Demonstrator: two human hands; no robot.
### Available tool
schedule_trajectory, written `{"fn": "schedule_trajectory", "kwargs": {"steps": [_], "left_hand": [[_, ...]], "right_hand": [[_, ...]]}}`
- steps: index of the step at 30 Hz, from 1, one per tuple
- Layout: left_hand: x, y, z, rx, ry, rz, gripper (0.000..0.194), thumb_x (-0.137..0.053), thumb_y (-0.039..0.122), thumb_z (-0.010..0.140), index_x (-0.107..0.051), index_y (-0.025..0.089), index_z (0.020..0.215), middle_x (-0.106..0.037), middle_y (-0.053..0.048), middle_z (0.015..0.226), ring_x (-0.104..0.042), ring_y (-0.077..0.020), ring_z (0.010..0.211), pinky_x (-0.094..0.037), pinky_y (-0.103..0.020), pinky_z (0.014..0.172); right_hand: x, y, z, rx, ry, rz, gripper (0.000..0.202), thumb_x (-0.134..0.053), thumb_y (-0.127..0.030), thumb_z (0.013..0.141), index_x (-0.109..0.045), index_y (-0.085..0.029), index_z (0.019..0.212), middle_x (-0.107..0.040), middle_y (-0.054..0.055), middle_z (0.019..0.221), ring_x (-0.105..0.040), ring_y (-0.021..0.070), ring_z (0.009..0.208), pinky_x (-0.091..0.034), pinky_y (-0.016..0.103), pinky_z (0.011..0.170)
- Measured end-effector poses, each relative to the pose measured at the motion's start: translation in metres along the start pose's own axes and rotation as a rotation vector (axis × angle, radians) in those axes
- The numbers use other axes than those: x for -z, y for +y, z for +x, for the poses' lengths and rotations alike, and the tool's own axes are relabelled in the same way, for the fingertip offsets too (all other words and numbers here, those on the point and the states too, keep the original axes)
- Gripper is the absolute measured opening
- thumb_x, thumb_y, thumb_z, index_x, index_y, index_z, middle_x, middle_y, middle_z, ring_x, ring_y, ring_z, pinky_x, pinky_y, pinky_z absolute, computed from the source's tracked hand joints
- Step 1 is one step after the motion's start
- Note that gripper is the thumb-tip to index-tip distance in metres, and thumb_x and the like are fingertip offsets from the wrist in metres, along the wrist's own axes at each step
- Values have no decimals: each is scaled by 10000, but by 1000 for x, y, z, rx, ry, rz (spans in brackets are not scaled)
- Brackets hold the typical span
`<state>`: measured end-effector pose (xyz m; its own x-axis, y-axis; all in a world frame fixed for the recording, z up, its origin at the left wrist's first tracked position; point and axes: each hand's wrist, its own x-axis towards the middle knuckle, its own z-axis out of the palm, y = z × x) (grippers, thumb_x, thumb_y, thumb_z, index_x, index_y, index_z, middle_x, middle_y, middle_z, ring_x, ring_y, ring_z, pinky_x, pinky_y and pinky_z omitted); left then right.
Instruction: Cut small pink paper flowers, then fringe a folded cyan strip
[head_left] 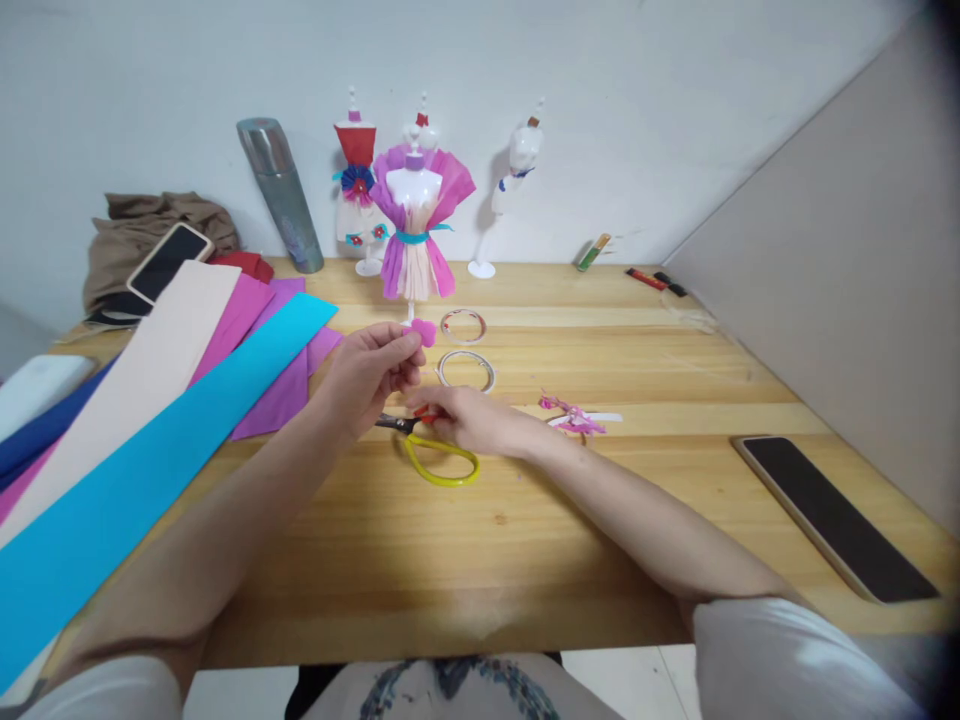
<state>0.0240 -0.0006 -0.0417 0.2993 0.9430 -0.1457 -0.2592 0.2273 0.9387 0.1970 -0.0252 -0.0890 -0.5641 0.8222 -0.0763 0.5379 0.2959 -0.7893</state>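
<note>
Raised over the middle of the table, my left hand [382,365] pinches a small pink paper flower [424,332] between thumb and fingers. Just below it, my right hand [472,418] is closed at the handles of the scissors [442,481]. One yellow handle loop shows in front of that hand, while the rest of the handles is hidden under it. The dark blades point left, beneath my left hand. A bit of red shows by my right fingertips; I cannot make out what it belongs to. Two tape rolls [466,388] lie just beyond my hands.
Small white dress forms, including one in a pink and purple paper dress [412,220], stand along the wall. Coloured paper strips [172,440] cover the left side, near a thermos [281,195]. Pink scraps [574,415] lie right of centre; a phone [836,515] lies far right.
</note>
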Motion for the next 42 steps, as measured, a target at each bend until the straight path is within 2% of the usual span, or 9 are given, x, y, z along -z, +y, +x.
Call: {"fn": "schedule_trajectory", "kwargs": {"steps": [5,10,15,19,22,26,28,33,42], "left_hand": [[-6,1,-7,-107,-3,88,255,-824,336,682,-638,163,670,-625,30,583,-533,-62,454,-424,-185,438],[-10,-10,-17,-546,95,466,112,-714,268,834,-722,187,758,-677,10,612,-576,-97,523,-468,-218,506],[3,-20,-10,-1287,47,819,114,-682,158,904,-773,225,888,-793,-31,837,-701,-123,711,-542,-230,641],[12,-23,-3,-1583,-29,888,232,-692,94,894,-760,271,1027,-787,-34,906,-706,-134,735,-541,-238,607],[12,-23,-5,-1596,-47,914,262,-703,77,881,-759,272,1046,-788,-51,925,-715,-153,741,-560,-261,617],[10,-24,-12,-1297,-127,846,157,-706,162,913,-797,289,916,-795,-52,916,-744,-183,759,-591,-301,670],[9,-26,-13,-1241,-130,840,142,-705,185,918,-800,278,868,-801,-64,907,-746,-187,740,-595,-306,656],[5,-33,-11,-1526,-40,890,212,-709,111,886,-760,245,1041,-801,-67,932,-749,-170,738,-600,-265,633],[-1,-38,-12,-1458,-2,808,296,-697,65,872,-758,268,1080,-789,-55,923,-746,-167,757,-597,-268,643]], "right_hand": [[3,15,-4,-118,44,677,547,-591,-113,670,-678,-186,1205,-626,-6,853,-567,134,671,-446,248,594],[-1,18,-21,138,213,1158,409,-795,-296,648,-636,-220,1017,-576,-34,823,-498,91,563,-417,239,514],[-8,10,-30,284,498,1080,579,-877,-354,724,-522,-299,1178,-524,-111,692,-335,61,428,-324,213,415],[-10,-5,-38,284,713,760,618,-903,-513,700,-481,-318,1107,-748,9,929,-470,118,536,-455,303,536],[-11,-18,-43,224,761,656,595,-882,-564,717,-479,-351,1099,-765,61,1100,-475,140,538,-477,362,562],[-13,-29,-47,244,803,607,537,-872,-523,749,-500,-359,1099,-751,61,1083,-522,166,579,-507,391,598],[-13,-30,-46,270,819,581,499,-871,-451,773,-518,-349,1111,-744,46,997,-580,188,637,-539,406,650],[-13,-30,-41,359,845,590,493,-864,-367,790,-532,-340,1154,-703,20,899,-680,229,771,-581,449,756],[-11,-28,-38,268,837,584,520,-872,-442,760,-538,-330,1142,-664,19,828,-716,270,832,-583,457,735]]}}
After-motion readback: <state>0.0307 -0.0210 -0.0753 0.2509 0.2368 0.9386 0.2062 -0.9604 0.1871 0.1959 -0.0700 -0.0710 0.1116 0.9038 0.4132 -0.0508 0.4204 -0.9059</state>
